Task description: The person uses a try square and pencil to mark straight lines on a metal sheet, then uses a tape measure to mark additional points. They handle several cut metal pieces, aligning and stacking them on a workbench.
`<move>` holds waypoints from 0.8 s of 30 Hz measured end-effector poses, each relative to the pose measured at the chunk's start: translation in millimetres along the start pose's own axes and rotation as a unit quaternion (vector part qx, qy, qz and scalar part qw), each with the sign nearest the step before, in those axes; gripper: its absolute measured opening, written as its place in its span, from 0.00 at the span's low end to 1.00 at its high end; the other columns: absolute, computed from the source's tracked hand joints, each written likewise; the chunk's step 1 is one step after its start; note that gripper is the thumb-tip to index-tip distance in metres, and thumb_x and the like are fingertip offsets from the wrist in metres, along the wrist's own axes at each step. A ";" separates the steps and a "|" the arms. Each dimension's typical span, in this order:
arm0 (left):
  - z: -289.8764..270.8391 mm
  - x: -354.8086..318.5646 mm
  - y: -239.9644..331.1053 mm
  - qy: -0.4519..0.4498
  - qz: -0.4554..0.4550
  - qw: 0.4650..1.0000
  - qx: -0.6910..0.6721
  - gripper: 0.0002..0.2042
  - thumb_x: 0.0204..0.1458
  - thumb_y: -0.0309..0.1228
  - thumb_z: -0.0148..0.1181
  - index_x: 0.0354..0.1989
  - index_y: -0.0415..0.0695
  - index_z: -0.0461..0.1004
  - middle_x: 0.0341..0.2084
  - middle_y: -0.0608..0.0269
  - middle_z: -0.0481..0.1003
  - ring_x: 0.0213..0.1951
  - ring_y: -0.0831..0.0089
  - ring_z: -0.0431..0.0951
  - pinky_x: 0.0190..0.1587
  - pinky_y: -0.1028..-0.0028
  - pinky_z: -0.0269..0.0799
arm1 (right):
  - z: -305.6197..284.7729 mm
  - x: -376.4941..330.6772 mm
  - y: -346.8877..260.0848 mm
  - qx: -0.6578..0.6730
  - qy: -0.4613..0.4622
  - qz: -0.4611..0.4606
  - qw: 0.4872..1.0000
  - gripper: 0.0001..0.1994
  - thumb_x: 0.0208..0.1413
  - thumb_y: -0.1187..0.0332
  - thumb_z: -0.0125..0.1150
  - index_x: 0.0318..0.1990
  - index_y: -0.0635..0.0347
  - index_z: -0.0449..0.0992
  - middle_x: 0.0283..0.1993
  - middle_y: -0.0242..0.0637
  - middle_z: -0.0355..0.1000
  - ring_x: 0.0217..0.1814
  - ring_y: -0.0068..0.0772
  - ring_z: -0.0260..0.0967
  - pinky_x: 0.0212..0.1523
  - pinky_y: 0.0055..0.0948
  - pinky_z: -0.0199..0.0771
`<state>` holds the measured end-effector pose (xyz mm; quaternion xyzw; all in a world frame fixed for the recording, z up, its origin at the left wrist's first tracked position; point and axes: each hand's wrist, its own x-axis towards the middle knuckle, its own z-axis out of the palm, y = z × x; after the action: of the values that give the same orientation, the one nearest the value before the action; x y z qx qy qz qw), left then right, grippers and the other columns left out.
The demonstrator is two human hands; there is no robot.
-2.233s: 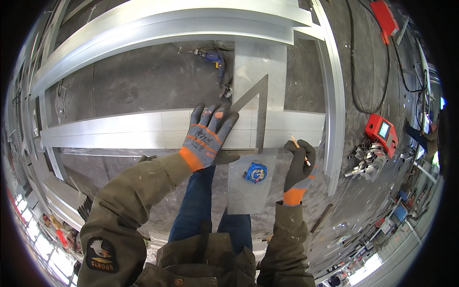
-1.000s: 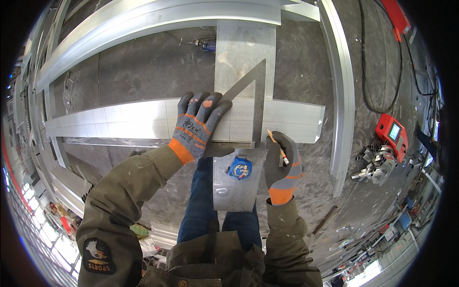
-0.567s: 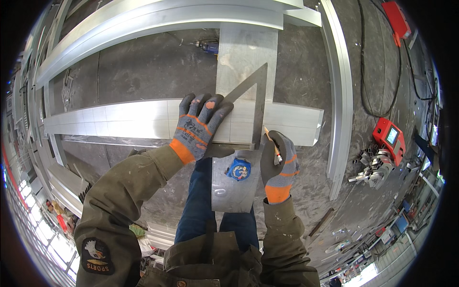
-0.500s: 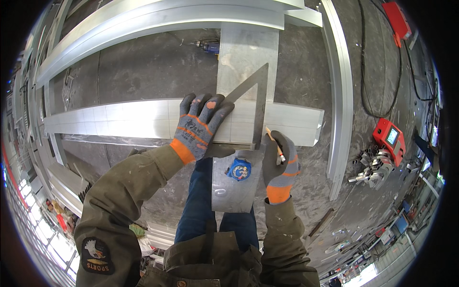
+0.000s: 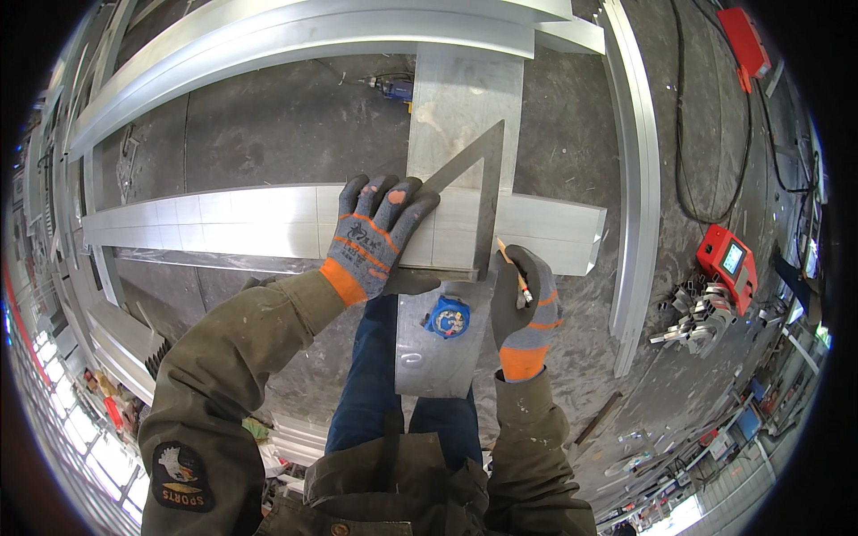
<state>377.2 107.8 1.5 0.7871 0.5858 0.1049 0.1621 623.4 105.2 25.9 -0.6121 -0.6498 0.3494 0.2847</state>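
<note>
A long silver aluminium bar [image 5: 259, 217] lies crosswise in front of me, with thin lines drawn across it. On it rests a metal triangle square [image 5: 487, 196], its thicker base along the bar's near edge. My gloved left hand [image 5: 380, 232] clamps the square to the bar, fingers on top and thumb beneath the near edge. In my gloved right hand [image 5: 527, 299] is a pencil [image 5: 509, 259], its tip at the bar beside the square's upright edge. A blue tape measure [image 5: 449, 319] sits on the flat metal plate [image 5: 433, 366] nearer to me.
Large aluminium beams [image 5: 313, 40] run across the far side, and another profile [image 5: 636, 179] stands along the right. A blue power tool [image 5: 391, 87] lies beyond the bar. On the right floor are a red device with a screen [image 5: 728, 263], metal offcuts [image 5: 702, 317] and a black cable [image 5: 681, 170].
Both hands, the square and the pencil keep their places on the bar. The whole view has shifted only very slightly.
</note>
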 end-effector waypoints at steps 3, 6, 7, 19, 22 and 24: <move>-0.1 -0.3 -0.6 0.002 0.002 1.000 -0.004 0.52 0.30 0.64 0.73 0.65 0.49 0.68 0.61 0.51 0.64 0.66 0.48 0.61 0.67 0.42 0.51 | -0.1 1.3 -0.4 -0.024 -0.003 -0.024 0.999 0.12 0.57 0.78 0.63 0.49 0.64 0.79 0.49 0.47 0.78 0.50 0.51 0.76 0.51 0.40 0.78; -1.0 -1.1 -2.1 0.000 0.001 1.000 -0.005 0.52 0.30 0.65 0.73 0.66 0.49 0.68 0.61 0.51 0.64 0.66 0.48 0.61 0.68 0.42 0.51 | 2.7 2.4 -0.2 -0.024 -0.001 -0.021 0.999 0.13 0.56 0.78 0.63 0.48 0.64 0.79 0.49 0.47 0.78 0.50 0.52 0.76 0.51 0.42 0.78; -1.0 -0.9 -1.9 -0.001 0.001 1.000 -0.005 0.52 0.30 0.65 0.73 0.66 0.49 0.68 0.61 0.51 0.64 0.66 0.48 0.61 0.67 0.42 0.51 | 2.9 2.3 0.3 -0.032 0.005 -0.029 0.999 0.11 0.57 0.77 0.63 0.48 0.64 0.80 0.47 0.47 0.78 0.49 0.51 0.77 0.49 0.41 0.78; -2.1 -0.6 -2.1 -0.002 0.002 1.000 -0.020 0.53 0.28 0.63 0.75 0.66 0.48 0.67 0.61 0.51 0.63 0.65 0.48 0.60 0.68 0.42 0.50 | -13.3 5.9 -15.0 0.027 0.026 0.046 0.998 0.06 0.58 0.79 0.61 0.42 0.64 0.80 0.41 0.44 0.80 0.42 0.43 0.80 0.43 0.36 0.78; -1.0 -0.8 -2.2 -0.003 0.003 1.000 -0.015 0.53 0.28 0.63 0.75 0.66 0.48 0.67 0.60 0.51 0.63 0.64 0.48 0.60 0.67 0.41 0.50 | 1.6 33.0 -11.2 0.060 0.054 0.052 0.995 0.08 0.60 0.77 0.61 0.46 0.63 0.81 0.43 0.44 0.80 0.42 0.42 0.80 0.43 0.35 0.78; -1.2 -0.5 -2.7 -0.005 0.002 1.000 -0.019 0.53 0.29 0.64 0.74 0.66 0.49 0.67 0.61 0.52 0.63 0.64 0.49 0.60 0.68 0.41 0.49 | 8.4 44.3 -8.9 0.010 0.050 0.011 0.999 0.08 0.64 0.74 0.59 0.48 0.63 0.81 0.42 0.39 0.81 0.40 0.30 0.77 0.42 0.30 0.77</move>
<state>374.2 108.2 1.7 0.7855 0.5815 0.1119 0.1799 607.4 148.2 25.6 -0.6327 -0.6246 0.3284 0.3190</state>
